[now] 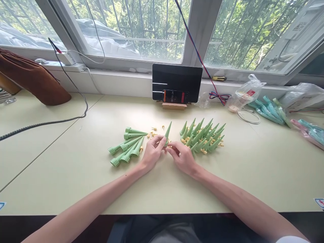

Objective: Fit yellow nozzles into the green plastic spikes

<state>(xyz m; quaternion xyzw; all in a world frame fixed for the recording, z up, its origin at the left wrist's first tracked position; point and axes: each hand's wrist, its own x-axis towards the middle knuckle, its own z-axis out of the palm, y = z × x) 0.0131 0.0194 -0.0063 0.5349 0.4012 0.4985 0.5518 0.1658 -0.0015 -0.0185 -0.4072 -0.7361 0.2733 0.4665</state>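
Observation:
Between my hands a green plastic spike stands point up, its lower end covered by fingers. My left hand is closed round its base. Close against it, my right hand has its thumb and fingers pinched together at the spike's lower end; what is in that pinch is too small to make out. Left of my hands lie several loose green spikes, hollow ends facing outward. Small yellow valves are scattered just beyond my left hand. To the right, several green spikes with yellow valves stand upright in a cluster.
At the back, a dark tablet leans by the window, with a phone on a cardboard stand before it. A black cable crosses the left side. Plastic bags and teal items lie at the back right.

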